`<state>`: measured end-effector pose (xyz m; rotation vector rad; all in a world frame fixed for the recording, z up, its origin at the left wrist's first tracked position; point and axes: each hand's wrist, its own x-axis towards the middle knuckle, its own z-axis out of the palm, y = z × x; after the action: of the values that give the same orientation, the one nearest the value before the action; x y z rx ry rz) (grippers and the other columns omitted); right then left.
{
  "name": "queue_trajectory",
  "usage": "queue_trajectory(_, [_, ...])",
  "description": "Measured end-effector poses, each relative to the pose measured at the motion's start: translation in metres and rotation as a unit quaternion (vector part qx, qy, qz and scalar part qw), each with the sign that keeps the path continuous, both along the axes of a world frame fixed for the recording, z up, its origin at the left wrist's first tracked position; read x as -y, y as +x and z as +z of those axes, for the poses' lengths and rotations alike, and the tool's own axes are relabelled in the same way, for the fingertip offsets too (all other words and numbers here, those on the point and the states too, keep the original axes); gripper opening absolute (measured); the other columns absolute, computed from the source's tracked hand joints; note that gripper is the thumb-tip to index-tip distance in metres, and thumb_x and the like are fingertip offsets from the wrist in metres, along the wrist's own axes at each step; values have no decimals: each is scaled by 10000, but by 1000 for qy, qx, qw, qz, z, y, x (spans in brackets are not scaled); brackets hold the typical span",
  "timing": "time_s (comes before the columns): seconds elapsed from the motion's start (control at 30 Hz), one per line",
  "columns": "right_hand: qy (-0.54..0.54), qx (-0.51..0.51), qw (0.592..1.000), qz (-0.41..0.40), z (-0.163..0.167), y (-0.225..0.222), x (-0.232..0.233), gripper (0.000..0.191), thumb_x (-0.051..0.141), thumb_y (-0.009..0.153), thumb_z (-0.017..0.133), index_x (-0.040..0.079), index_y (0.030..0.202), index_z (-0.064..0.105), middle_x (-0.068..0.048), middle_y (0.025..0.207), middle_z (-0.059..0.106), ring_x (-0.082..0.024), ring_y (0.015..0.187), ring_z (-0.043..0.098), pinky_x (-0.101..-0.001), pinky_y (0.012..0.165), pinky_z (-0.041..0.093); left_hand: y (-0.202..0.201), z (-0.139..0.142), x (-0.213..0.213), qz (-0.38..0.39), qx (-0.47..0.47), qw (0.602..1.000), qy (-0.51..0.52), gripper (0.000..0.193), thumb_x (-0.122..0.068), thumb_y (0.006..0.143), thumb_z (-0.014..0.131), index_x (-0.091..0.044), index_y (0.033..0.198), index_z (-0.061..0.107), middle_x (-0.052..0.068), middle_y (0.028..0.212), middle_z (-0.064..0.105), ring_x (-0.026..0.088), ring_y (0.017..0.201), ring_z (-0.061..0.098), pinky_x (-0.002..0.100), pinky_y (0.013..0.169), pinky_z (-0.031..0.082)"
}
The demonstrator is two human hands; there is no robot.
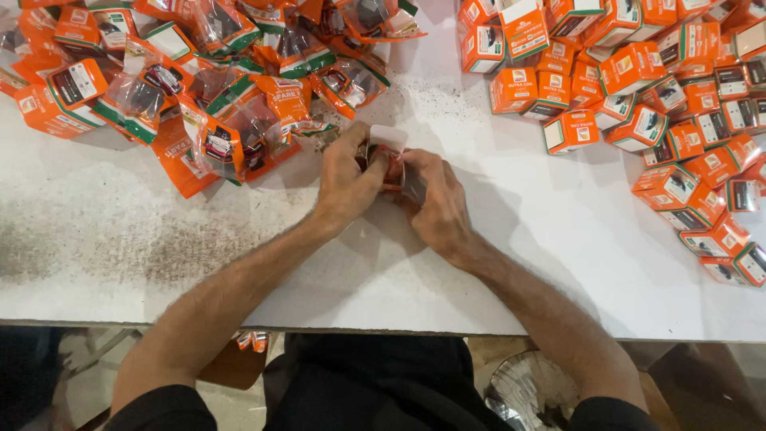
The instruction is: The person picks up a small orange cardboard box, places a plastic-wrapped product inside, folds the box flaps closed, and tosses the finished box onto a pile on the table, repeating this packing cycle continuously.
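My left hand point(347, 179) and my right hand point(435, 199) meet at the middle of a white table point(519, 263). Between them they grip a small orange and white carton point(389, 152) with its white flap standing up at the top. A dark part sits against the carton near my left fingers; what it is I cannot tell. Both hands have their fingers closed around the carton, which rests just above the tabletop.
A heap of orange and clear plastic pouches point(199, 88) with dark parts inside lies at the back left. Several closed orange and white boxes point(662, 96) are piled at the back right and along the right edge. Dark dust marks the tabletop at left.
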<state>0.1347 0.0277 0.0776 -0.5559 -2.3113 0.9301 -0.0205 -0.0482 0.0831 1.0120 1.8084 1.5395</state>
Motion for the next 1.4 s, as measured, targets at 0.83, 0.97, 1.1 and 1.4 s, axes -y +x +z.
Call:
queue_trajectory(0.83, [-21, 22, 999, -34, 1, 0, 0, 555, 72, 788, 887, 28, 1147, 466, -195, 1102, 693, -370, 1025, 708, -449, 846, 574, -27, 1, 19, -214, -282, 908, 226, 382, 82, 821, 668, 5, 1195, 654, 194, 1332, 669, 397, 1310, 613, 457, 1116, 512])
queue_trajectory(0.97, [1, 15, 1000, -21, -3, 1, -2, 565, -6, 775, 835, 36, 1159, 423, -209, 1138, 678, -390, 1070, 693, -449, 882, 572, -34, 1, 30, -235, -315, 899, 195, 375, 18, 853, 743, -6, 1213, 638, 221, 1396, 626, 436, 1373, 539, 484, 1123, 480])
queue_trajectory(1.1, [-25, -8, 1000, 6, -3, 0, -3, 558, -15, 808, 829, 35, 1163, 401, -198, 1197, 690, -373, 1115, 696, -442, 932, 564, -34, -10, 26, -213, -187, 939, 193, 306, 27, 888, 730, -30, 1167, 617, 139, 1394, 658, 394, 1435, 550, 468, 1170, 506])
queue_trajectory(1.4, [143, -22, 989, 41, 2, 3, -3, 415, -6, 762, 819, 75, 1118, 621, -167, 1182, 703, -384, 1087, 676, -480, 927, 536, -38, -7, 28, -269, -385, 859, 203, 283, -38, 907, 766, 2, 1162, 652, 191, 1550, 514, 418, 1507, 396, 528, 1231, 404])
